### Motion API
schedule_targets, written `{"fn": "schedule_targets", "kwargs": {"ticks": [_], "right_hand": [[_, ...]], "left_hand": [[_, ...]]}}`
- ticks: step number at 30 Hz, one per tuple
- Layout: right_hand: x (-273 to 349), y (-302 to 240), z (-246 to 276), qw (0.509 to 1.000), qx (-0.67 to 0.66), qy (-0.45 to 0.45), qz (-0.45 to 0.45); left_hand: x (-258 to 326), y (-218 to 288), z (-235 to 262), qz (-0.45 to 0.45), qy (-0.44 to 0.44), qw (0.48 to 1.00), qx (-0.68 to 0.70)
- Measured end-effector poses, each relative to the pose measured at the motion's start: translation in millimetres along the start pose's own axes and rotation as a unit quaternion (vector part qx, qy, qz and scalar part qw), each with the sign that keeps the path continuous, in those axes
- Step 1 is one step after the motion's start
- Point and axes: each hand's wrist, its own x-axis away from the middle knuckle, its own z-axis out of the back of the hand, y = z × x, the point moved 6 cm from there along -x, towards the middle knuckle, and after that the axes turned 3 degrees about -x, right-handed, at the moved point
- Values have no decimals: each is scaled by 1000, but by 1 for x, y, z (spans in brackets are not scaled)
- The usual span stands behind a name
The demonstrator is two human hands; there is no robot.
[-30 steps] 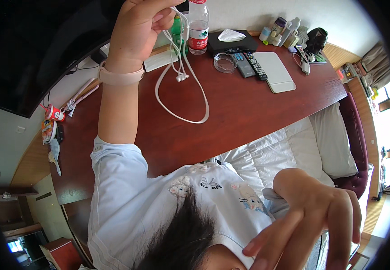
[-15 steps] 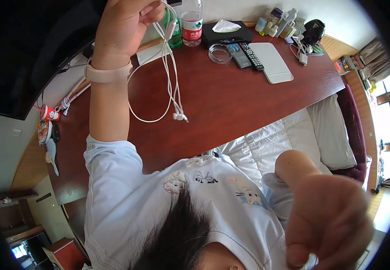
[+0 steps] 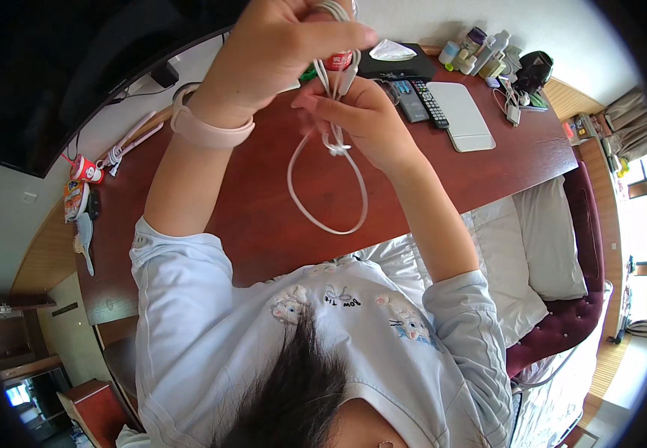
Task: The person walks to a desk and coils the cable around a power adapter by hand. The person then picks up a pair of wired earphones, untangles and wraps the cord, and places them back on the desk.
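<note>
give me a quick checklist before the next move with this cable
1. Left hand grips the top of the white cable: ok.
2. Right hand pinches the strands lower down: ok.
3. Loop hangs free over the desk, apart from it: ok.
4. Strands free of knots between the hands: cannot tell, fingers cover them.
5. Loop apart from the remotes and the white pad: ok.
6. Cable ends and plugs accounted for: cannot tell, hidden in the hands.
</note>
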Motion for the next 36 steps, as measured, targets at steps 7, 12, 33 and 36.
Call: {"fn": "schedule_targets", "kwargs": {"ticks": [7,12,33,36], "right_hand": [[7,22,25,998,2,-7,-62],[12,12,24,1000,10,5,-6],[-6,26,5,992,-107,59,-19],[-7,33,-25,999,-26,-23,0]], "left_hand": [[21,-6,60,-50,95,989,104],[47,-25,84,-25,36,975,216],[144,-119,8,84,252,959,102],[130,-91,-16,-14,132,981,-145]]}}
